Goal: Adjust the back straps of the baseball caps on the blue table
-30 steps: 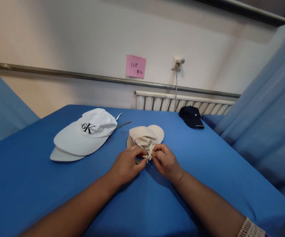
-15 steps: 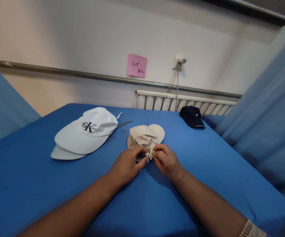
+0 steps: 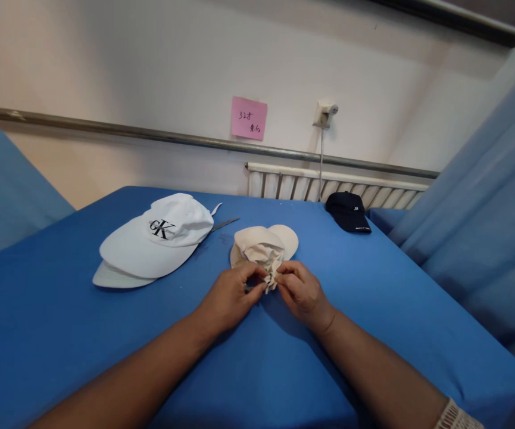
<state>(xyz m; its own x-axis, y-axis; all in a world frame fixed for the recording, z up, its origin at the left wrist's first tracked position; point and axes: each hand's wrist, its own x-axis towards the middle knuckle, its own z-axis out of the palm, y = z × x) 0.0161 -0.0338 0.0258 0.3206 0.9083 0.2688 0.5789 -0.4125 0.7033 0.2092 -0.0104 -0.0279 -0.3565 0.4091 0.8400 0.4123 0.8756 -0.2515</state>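
Observation:
A beige cap lies on the blue-covered table in the middle of the view, with one rounded brim pointing to the back right and a second brim edge showing at its left. Its near end is bunched and crumpled. My left hand pinches the near edge of the crumpled part from the left, thumb and forefinger close together. From the right, my right hand grips the same bunched fabric between its fingertips. The exact part of the cap between the fingers is too small to make out.
White caps with a black letter logo lie stacked at the left. A dark thin tool sits beside them. Farther back right rests a navy cap. Blue curtains hang at the right, and a radiator stands behind the table.
Almost nothing differs. Both hands stay at the beige cap's near edge, and the whole scene shifts very slightly with the camera.

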